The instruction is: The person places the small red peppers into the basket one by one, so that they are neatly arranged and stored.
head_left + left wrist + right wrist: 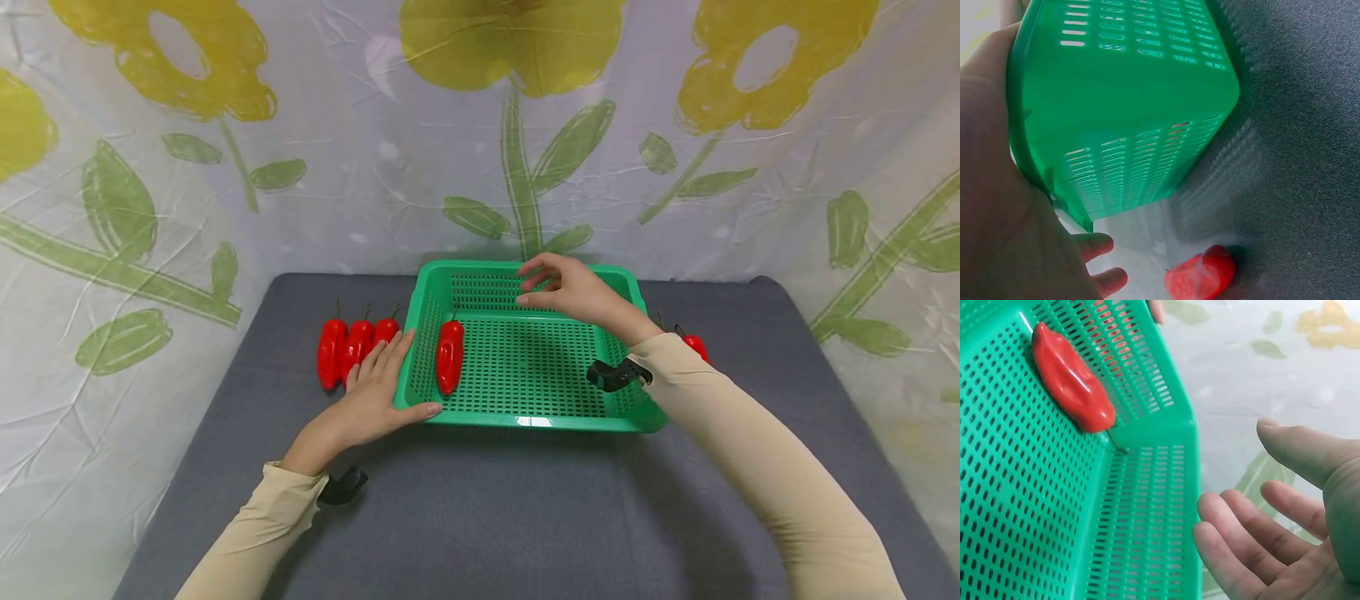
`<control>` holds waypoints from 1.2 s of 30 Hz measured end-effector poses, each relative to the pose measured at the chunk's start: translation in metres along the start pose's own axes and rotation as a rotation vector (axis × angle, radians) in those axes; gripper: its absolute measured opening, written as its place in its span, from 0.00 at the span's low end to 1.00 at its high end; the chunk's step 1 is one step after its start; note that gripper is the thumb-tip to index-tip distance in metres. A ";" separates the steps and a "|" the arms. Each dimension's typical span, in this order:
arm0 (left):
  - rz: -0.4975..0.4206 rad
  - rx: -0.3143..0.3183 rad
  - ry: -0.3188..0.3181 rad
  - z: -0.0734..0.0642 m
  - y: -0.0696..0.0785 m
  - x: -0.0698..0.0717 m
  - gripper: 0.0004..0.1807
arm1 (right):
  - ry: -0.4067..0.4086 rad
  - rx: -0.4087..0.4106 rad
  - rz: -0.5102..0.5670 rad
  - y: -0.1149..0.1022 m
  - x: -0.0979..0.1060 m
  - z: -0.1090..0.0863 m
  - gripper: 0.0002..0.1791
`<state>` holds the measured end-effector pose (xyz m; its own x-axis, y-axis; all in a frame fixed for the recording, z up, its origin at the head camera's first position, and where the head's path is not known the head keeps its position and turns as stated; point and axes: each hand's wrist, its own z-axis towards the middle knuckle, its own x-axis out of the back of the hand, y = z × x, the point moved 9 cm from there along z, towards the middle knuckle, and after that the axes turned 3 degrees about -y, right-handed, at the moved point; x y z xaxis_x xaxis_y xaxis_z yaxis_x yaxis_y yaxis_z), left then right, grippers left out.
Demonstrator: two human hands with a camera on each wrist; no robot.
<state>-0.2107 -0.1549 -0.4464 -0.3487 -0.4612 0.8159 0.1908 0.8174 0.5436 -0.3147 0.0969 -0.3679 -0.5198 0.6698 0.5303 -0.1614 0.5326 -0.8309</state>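
Observation:
A green plastic basket (525,421) with slotted walls stands on the grey cloth. Inside it, along its left wall, lies one red pepper (449,358), its stem toward the back. My left hand (367,408) rests on the basket's left front corner, thumb over the front rim and fingers along the left rim. In the left wrist view the palm (1010,237) lies against that rim. Above the back of the basket hovers my right hand (566,287), its fingers loosely bent. Nothing is between those fingers in the right wrist view, where the hand (1285,537) appears beside the rim.
Several red peppers (331,354) lie side by side left of the basket, partly behind my left hand. Another red pepper (696,346) shows at the right, mostly hidden by my right forearm. A flower-printed curtain (337,167) hangs behind the grey table (510,517).

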 end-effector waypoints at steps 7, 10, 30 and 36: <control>0.008 0.002 0.003 0.001 -0.001 0.000 0.63 | 0.014 -0.002 0.010 0.003 0.010 -0.012 0.27; 0.009 0.002 0.005 0.001 -0.002 -0.001 0.63 | 0.021 -0.005 0.002 0.004 0.014 -0.017 0.27; -0.010 -0.003 0.002 0.000 0.000 -0.001 0.63 | 0.075 -0.066 -0.039 0.022 0.055 -0.053 0.28; -0.006 -0.001 0.005 0.001 0.000 0.000 0.63 | 0.109 -0.079 -0.063 0.030 0.068 -0.067 0.28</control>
<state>-0.2112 -0.1546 -0.4469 -0.3452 -0.4678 0.8137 0.1897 0.8143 0.5486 -0.2981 0.1932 -0.3456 -0.4160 0.6834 0.6000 -0.1225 0.6117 -0.7816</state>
